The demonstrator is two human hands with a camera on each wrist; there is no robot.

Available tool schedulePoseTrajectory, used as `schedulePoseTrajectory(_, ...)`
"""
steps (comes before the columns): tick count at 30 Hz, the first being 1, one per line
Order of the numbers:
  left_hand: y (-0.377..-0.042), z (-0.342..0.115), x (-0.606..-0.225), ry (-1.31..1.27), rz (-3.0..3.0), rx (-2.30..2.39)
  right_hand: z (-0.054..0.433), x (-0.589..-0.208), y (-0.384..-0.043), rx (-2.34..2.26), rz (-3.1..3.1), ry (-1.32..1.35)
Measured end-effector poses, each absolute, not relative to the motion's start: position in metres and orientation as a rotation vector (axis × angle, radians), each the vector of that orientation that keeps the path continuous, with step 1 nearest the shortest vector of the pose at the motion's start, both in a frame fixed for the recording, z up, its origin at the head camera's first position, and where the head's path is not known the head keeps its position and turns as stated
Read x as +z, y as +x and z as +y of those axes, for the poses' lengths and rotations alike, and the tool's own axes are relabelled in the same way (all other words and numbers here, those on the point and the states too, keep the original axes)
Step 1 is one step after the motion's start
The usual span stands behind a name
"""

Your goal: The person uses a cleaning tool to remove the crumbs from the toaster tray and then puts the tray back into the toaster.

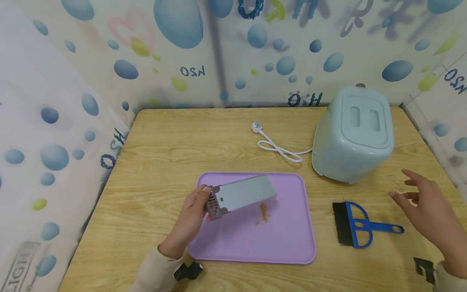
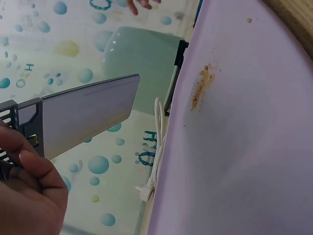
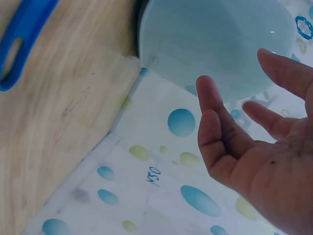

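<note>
My left hand (image 1: 189, 219) grips the dark slotted end of a flat metal crumb tray (image 1: 248, 192), thumb on top. The crumb tray slants above a purple serving tray (image 1: 288, 243), where a small heap of brown crumbs (image 1: 264, 211) lies. In the left wrist view the crumb tray (image 2: 93, 115) is seen edge-on, apart from the purple surface. Over the table's right side my right hand (image 1: 430, 211) hovers, holding nothing, fingers loosely bent. Nearest to it lies a blue-handled brush (image 1: 365, 225) with black bristles.
A pale blue-green toaster (image 1: 354, 134) stands at the back right of the wooden table (image 1: 175, 138). Its white power cord (image 1: 279, 149) lies looped to the left, ending in a plug (image 1: 257, 127). Patterned walls (image 1: 233, 56) border the table behind and at the sides.
</note>
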State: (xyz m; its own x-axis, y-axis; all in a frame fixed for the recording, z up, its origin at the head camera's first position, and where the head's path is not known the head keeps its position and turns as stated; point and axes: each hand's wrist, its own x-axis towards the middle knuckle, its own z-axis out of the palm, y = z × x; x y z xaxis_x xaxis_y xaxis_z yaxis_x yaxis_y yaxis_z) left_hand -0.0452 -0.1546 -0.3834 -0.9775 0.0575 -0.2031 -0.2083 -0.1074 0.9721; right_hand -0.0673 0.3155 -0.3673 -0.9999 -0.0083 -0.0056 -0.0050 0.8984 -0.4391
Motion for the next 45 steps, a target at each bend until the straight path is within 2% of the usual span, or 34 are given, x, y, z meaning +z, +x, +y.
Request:
schedulePoseTrajectory(11, -0.049, -0.144, -0.384, -0.104, 1.941, 2.131, 0.299, -0.348, -0.091, -0.865, 3.036, -0.188)
schedulePoseTrajectory(20, -0.049, -0.137, -0.388, 0.001, 1.880, 2.092, 0.290, -0.347, -0.101, -0.941, 3.031, -0.301)
schedulePoseTrajectory(29, -0.050, -0.131, -0.394, 0.107, 1.886, 1.994, 0.287, -0.351, -0.100, -0.884, 3.101, -0.298)
schedulePoseTrajectory(45, -0.051, -0.117, -0.406, 0.132, 1.825, 1.974, 0.284, -0.363, -0.108, -0.801, 3.191, -0.188)
